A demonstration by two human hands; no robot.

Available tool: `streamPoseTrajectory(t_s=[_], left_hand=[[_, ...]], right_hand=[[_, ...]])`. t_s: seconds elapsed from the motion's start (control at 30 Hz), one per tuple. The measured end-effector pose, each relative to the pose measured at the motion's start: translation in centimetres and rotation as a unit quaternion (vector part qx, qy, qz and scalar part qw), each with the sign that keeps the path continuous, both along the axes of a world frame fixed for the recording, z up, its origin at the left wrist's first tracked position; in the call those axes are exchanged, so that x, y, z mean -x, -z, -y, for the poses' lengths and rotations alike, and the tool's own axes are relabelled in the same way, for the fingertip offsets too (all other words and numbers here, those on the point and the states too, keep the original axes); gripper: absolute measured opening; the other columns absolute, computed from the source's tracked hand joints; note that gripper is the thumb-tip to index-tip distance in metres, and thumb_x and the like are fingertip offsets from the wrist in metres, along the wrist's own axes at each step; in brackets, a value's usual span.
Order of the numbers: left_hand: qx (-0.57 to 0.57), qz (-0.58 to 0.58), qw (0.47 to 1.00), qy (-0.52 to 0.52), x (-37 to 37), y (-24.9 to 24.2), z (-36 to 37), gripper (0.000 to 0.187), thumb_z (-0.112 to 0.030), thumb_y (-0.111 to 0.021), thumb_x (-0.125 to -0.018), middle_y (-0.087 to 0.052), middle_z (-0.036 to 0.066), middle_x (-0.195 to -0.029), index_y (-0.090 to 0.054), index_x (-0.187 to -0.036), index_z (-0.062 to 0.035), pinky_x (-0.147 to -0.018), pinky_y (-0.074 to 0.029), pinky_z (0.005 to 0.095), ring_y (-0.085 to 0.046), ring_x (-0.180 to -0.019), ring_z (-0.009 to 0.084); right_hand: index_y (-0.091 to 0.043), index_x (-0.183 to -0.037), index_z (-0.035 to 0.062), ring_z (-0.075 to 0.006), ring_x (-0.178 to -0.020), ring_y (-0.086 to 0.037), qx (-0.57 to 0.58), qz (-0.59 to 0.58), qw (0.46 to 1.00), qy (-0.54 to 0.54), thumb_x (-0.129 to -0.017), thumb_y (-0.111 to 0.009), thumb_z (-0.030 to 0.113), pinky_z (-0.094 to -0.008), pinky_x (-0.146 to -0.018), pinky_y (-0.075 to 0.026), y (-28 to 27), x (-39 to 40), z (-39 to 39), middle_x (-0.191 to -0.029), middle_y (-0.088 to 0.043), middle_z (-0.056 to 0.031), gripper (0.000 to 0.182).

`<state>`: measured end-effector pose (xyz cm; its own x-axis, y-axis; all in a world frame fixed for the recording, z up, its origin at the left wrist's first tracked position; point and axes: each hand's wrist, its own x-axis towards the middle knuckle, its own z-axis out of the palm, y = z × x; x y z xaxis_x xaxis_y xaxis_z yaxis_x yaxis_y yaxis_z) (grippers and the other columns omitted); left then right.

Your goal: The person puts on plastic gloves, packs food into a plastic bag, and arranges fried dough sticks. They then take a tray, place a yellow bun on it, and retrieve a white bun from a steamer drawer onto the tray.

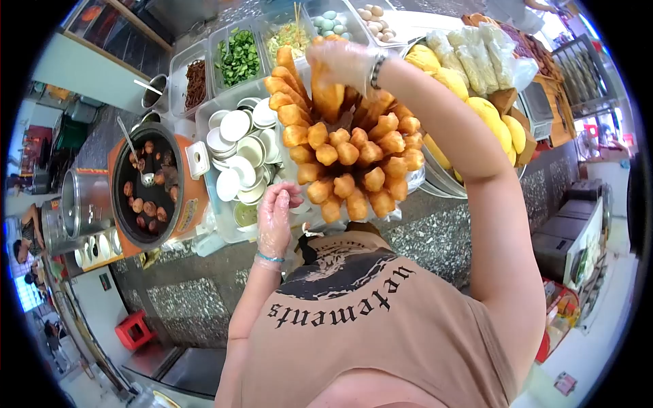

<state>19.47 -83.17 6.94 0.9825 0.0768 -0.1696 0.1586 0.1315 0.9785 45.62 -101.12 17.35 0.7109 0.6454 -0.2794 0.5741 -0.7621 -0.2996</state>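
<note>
A dense cluster of golden fried dough sticks [354,153] stands upright in the middle, ends facing up. My right hand [343,61], in a clear plastic glove with a dark beaded bracelet at the wrist, reaches over to the far side of the cluster. Its fingers close around the upper end of a large fried dough stick [328,98]. My left hand [275,216], also in a clear glove and with a blue band, hovers left of the cluster. Its fingers are loosely bent and apart, with nothing visible in them.
White lids [238,149] fill a clear tub on the left. Beyond it sits an orange cooker [187,207] with eggs in dark liquid. Tubs of sliced greens [238,58] and eggs [332,24] line the back. Yellow wrapped bundles [479,115] lie at right.
</note>
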Motion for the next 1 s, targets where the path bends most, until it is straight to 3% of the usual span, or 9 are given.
streamPoseTrajectory(t_s=[0.1, 0.17, 0.33, 0.37, 0.43, 0.5, 0.67, 0.83, 1.0], left_hand=[[-0.029, -0.003, 0.999, -0.024, -0.2, 0.2, 1.7, 0.024, -0.018, -0.047, -0.096, -0.059, 0.007, -0.103, -0.053, -0.112, -0.0015, -0.08, -0.048, 0.0288, -0.055, -0.086, 0.0126], [-0.06, 0.065, 0.993, -0.084, -1.1, 1.2, 2.5, 0.029, -0.014, -0.051, -0.093, -0.055, 0.008, -0.111, -0.048, -0.12, -0.0016, -0.084, -0.047, 0.0294, -0.053, -0.093, 0.0141], [-0.264, 0.067, 0.957, -0.099, -5.1, -1.1, 2.6, 0.062, -0.009, -0.063, -0.082, -0.044, 0.017, -0.125, -0.036, -0.137, -0.0026, -0.094, -0.044, 0.0349, -0.051, -0.105, 0.025], [-0.402, 0.12, 0.905, -0.072, -6.0, -1.3, 2.1, 0.067, -0.009, -0.065, -0.08, -0.041, 0.018, -0.129, -0.034, -0.139, -0.0043, -0.098, -0.04, 0.0389, -0.047, -0.112, 0.0291], [-0.53, 0.168, 0.83, -0.046, -7.2, -2.7, 2.0, 0.073, -0.009, -0.066, -0.077, -0.039, 0.02, -0.133, -0.032, -0.141, -0.0061, -0.102, -0.037, 0.0429, -0.044, -0.119, 0.0333], [-0.678, 0.198, 0.704, 0.074, -8.1, -4.9, 2.5, 0.079, -0.013, -0.071, -0.073, -0.037, 0.018, -0.14, -0.032, -0.142, -0.0096, -0.11, -0.025, 0.0469, -0.03, -0.133, 0.0356], [-0.754, 0.215, 0.563, 0.261, -11.8, -4.6, 4.9, 0.078, -0.024, -0.076, -0.066, -0.044, 0.017, -0.135, -0.042, -0.136, -0.0121, -0.11, -0.025, 0.0464, -0.034, -0.132, 0.0333], [-0.729, 0.094, 0.594, 0.326, -16.1, -5.9, 6.1, 0.06, -0.031, -0.073, -0.067, -0.057, 0.014, -0.105, -0.055, -0.12, -0.0097, -0.091, -0.044, 0.0429, -0.058, -0.099, 0.0319], [-0.695, 0.092, 0.663, 0.264, -18.7, -4.6, 6.5, 0.045, -0.019, -0.067, -0.073, -0.053, 0.018, -0.111, -0.056, -0.115, -0.0107, -0.086, -0.047, 0.0435, -0.057, -0.101, 0.0342]], right_hand=[[-0.053, -0.107, 0.0037, -0.0303, -0.101, -0.06, -0.043, 0.027, 0.998, -0.026, -0.08, -0.067, 0.012, -0.0378, -0.086, -0.049, 3.3, -2.3, -0.7, -0.101, -0.061, -0.0129, 0.031], [-0.052, -0.111, 0.0041, -0.031, -0.105, -0.058, -0.018, 0.152, 0.966, -0.21, -0.079, -0.067, 0.01, -0.0375, -0.089, -0.048, 10.2, -4.9, -1.4, -0.111, -0.057, -0.0136, 0.036], [-0.049, -0.125, 0.0059, -0.0325, -0.113, -0.052, -0.102, 0.124, 0.975, -0.152, -0.075, -0.072, 0.017, -0.0381, -0.095, -0.047, 9.5, -3.8, -1.2, -0.133, -0.04, -0.0135, 0.056], [-0.053, -0.122, 0.0055, -0.0317, -0.111, -0.054, -0.055, 0.227, 0.95, -0.205, -0.078, -0.07, 0.022, -0.0381, -0.095, -0.047, 7.9, -3.4, -1.3, -0.13, -0.044, -0.0148, 0.051], [-0.049, -0.127, 0.0064, -0.0319, -0.111, -0.055, 0.012, 0.006, 0.999, -0.041, -0.076, -0.072, 0.029, -0.0395, -0.089, -0.049, 0.9, -0.1, 0.7, -0.119, -0.056, -0.0166, 0.061], [-0.052, -0.123, 0.0021, -0.034, -0.102, -0.06, 0.148, -0.092, 0.969, -0.175, -0.077, -0.069, 0.046, -0.0383, -0.091, -0.048, -0.5, 2.3, 1.8, -0.115, -0.058, -0.0195, 0.066], [-0.047, -0.12, -0.002, -0.0367, -0.101, -0.06, 0.079, -0.078, 0.981, -0.158, -0.068, -0.073, 0.056, -0.0417, -0.087, -0.048, 5.3, 7.7, 4.2, -0.109, -0.06, -0.0228, 0.082], [-0.058, -0.106, -0.0004, -0.032, -0.095, -0.063, 0.003, -0.059, 0.996, -0.063, -0.071, -0.071, 0.038, -0.0388, -0.083, -0.05, 5.8, 4.8, 4.5, -0.098, -0.066, -0.0193, 0.054], [-0.058, -0.103, -0.0028, -0.0338, -0.094, -0.063, 0.015, -0.035, 0.998, -0.043, -0.073, -0.068, 0.032, -0.0392, -0.082, -0.051, 6.5, 1.6, 4.4, -0.098, -0.065, -0.0218, 0.047]])
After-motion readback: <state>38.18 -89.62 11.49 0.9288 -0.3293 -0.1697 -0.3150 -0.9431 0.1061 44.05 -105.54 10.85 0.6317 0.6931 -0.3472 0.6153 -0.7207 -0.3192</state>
